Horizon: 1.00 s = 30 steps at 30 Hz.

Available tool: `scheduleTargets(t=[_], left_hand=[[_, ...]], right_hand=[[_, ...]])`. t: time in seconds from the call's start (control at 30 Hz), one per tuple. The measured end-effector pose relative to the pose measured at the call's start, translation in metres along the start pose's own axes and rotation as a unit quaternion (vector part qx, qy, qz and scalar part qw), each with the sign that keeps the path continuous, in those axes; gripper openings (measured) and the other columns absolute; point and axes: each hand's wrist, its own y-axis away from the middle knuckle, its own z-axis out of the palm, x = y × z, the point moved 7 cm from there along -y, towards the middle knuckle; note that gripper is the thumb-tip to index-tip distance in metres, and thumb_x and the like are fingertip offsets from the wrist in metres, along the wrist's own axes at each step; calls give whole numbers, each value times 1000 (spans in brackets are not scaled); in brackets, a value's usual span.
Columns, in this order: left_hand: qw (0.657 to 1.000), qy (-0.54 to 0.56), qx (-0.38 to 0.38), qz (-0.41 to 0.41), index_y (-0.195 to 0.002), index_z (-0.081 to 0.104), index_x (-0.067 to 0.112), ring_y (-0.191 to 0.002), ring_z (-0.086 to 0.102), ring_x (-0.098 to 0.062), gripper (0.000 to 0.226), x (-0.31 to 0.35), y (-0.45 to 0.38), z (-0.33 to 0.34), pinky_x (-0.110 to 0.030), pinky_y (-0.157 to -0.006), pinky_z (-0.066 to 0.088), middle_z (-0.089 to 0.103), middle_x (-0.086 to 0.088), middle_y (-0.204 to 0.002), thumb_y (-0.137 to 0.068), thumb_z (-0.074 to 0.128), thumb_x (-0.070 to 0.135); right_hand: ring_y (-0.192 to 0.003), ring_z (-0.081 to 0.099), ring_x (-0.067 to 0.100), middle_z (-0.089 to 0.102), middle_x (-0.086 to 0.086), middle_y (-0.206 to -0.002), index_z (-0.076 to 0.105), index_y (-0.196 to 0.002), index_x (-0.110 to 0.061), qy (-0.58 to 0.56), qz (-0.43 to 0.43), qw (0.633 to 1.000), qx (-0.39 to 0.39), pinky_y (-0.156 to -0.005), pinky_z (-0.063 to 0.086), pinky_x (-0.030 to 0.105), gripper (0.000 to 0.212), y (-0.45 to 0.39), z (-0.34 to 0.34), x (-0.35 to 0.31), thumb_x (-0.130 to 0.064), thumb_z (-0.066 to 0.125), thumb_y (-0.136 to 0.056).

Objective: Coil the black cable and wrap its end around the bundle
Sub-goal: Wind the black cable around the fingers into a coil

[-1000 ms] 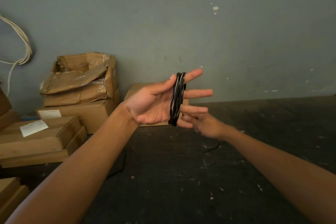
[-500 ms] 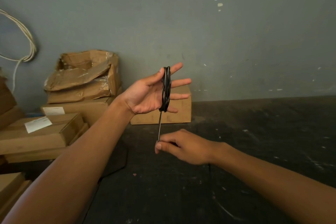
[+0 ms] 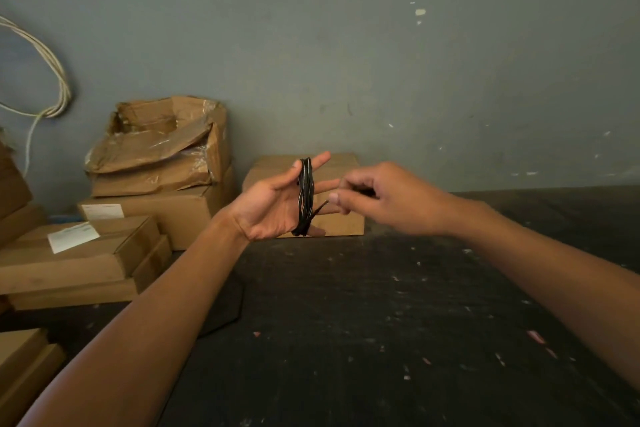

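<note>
The black cable [image 3: 305, 196] is wound in several loops around the spread fingers of my left hand [image 3: 277, 204], which is held up palm toward me at mid-frame. A short free end of the cable runs from the bottom of the coil up to the right. My right hand [image 3: 384, 198] sits just right of the coil and pinches that end between thumb and fingers. The tip of the end is hidden inside the right hand's fingers.
A dark, paint-flecked floor [image 3: 381, 322] lies below the hands. A small cardboard box [image 3: 346, 218] stands against the grey wall behind them. Stacked cardboard boxes [image 3: 114, 246] and a crumpled open one [image 3: 162, 146] fill the left. A pale cord [image 3: 52, 80] hangs at far left.
My right hand rose from below the coil to its right side, carrying the cable end up with it. The free end is shorter now. My left hand kept holding the coil.
</note>
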Motion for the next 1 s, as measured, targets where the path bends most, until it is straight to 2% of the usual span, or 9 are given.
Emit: scheduleTargets(t=[0.07,0.13,0.2,0.27,0.33,0.57,0.7,0.87,1.0], left_hand=[[1000,-9,-10,-11,-149,30,41,-132,47,-38,49,-5,0,4,-68,-103,30,49,-6,-148,-101,26,48],[999,-18,-26,-22,-150,28,40,-136,41,-40,52,-9,0,11,-68,-105,28,44,-5,-152,-99,27,48],[998,-12,-47,-36,-151,29,38,-138,39,-40,54,-14,1,19,-67,-105,29,39,-7,-155,-97,32,48],[996,6,-76,-47,-150,30,37,-138,38,-41,56,-19,3,30,-65,-104,32,37,-10,-156,-95,37,47],[992,8,-111,-52,-149,32,38,-139,36,-41,55,-20,4,42,-65,-105,32,37,-10,-156,-95,39,46],[977,-10,-195,-84,-151,27,39,-142,29,-42,53,-24,14,63,-71,-110,16,31,-12,-158,-98,33,45],[968,-11,-233,-94,-152,25,39,-143,24,-45,54,-25,20,75,-72,-110,15,27,-14,-159,-98,31,44],[959,36,-278,-51,-152,21,37,-143,15,-49,54,-10,24,95,-70,-106,17,19,-16,-160,-99,28,43],[952,61,-299,5,-153,17,35,-142,12,-51,54,12,26,105,-72,-105,14,13,-15,-160,-100,28,43]], right_hand=[[-47,44,1,56,-17,-54,68,-82,-12,51,-4,999,-9,-47,32,16,22,-7,-13,0,-29,59,-94],[-55,50,-14,57,-38,-59,69,-89,-11,96,-15,995,-13,-52,35,8,15,-15,-25,-1,-23,61,-94],[-60,50,-18,56,-28,-57,69,-93,-16,136,-25,990,4,-52,33,10,12,-22,-38,0,-25,62,-93],[-60,51,-11,56,-18,-62,68,-92,-23,173,-23,984,15,-54,34,25,10,-26,-49,3,-31,62,-92],[-61,51,-6,58,-14,-65,68,-92,-26,187,-17,982,21,-55,33,29,10,-28,-54,7,-33,61,-92],[-73,60,24,70,4,-78,70,-89,-25,145,-10,989,32,-69,50,48,14,-30,-57,22,-36,62,-89],[-76,62,25,71,5,-80,72,-88,-20,109,-11,992,56,-70,50,46,17,-28,-58,33,-36,66,-87],[-75,62,17,70,8,-80,68,-85,-16,-4,-8,995,104,-72,47,39,12,-21,-43,50,-18,60,-94],[-88,63,33,65,29,-90,61,-91,10,-58,27,993,100,-82,48,57,22,-10,-9,69,-7,50,-98]])
